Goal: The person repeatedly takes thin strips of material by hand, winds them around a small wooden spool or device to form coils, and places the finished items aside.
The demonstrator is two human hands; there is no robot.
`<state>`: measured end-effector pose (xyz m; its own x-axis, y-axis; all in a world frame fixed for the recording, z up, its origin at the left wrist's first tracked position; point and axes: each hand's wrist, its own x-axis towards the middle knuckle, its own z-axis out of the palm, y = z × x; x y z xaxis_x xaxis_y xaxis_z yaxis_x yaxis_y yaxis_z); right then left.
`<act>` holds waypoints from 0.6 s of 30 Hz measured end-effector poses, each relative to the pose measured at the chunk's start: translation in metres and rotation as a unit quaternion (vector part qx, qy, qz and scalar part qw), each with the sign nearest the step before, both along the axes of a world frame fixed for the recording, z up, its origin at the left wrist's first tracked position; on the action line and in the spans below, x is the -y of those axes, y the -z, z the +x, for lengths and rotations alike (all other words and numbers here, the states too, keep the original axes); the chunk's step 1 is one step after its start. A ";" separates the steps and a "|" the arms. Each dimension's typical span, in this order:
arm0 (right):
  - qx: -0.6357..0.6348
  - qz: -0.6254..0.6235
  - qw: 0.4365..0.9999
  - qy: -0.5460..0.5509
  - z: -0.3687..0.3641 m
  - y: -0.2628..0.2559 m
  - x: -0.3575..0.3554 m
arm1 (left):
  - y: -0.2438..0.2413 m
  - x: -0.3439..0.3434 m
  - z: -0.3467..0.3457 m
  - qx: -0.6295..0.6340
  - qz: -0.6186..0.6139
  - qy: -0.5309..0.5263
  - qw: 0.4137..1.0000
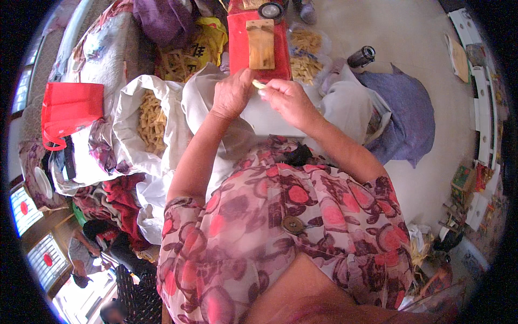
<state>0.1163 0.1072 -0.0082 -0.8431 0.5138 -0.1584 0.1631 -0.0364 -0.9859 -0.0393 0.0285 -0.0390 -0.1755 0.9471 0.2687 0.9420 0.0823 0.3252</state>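
Both hands meet at the near edge of a red cloth-covered surface [238,44]. My right hand [285,95] pinches a small pale piece [259,84], its material unclear, between thumb and fingers. My left hand [236,91] is closed at the other end of the piece; whether its fingers grip it is hidden. Just beyond the hands lies a wooden block [262,48] with a curved outline. A small black wheel [271,11] sits past it. To the right, pale short strips [306,69] lie in clear plastic.
At left stand a white sack [121,121] holding pale knotted-looking pieces [151,125] and a red bag [73,107]. A yellow bag [214,38] lies front left. On the right floor are a dark cylinder [361,56] and blue-grey cloth [404,113]. Other people [83,251] are at lower left.
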 end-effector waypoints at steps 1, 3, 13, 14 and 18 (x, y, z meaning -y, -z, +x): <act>-0.004 0.001 1.000 0.016 -0.003 0.001 -0.004 | -0.001 -0.003 0.000 0.022 -0.013 -0.019 0.999; -0.006 0.025 0.999 0.031 -0.008 0.004 -0.019 | 0.004 -0.009 -0.005 0.260 -0.049 -0.033 0.964; 0.002 -0.016 0.994 0.112 -0.026 0.033 -0.065 | -0.002 -0.027 -0.020 0.572 -0.041 -0.074 0.816; -0.010 -0.014 0.994 0.111 -0.028 0.034 -0.068 | -0.001 -0.030 -0.022 0.561 -0.043 -0.089 0.822; -0.018 0.022 0.992 0.123 -0.039 0.030 -0.074 | -0.003 -0.040 -0.030 0.486 -0.052 -0.120 0.864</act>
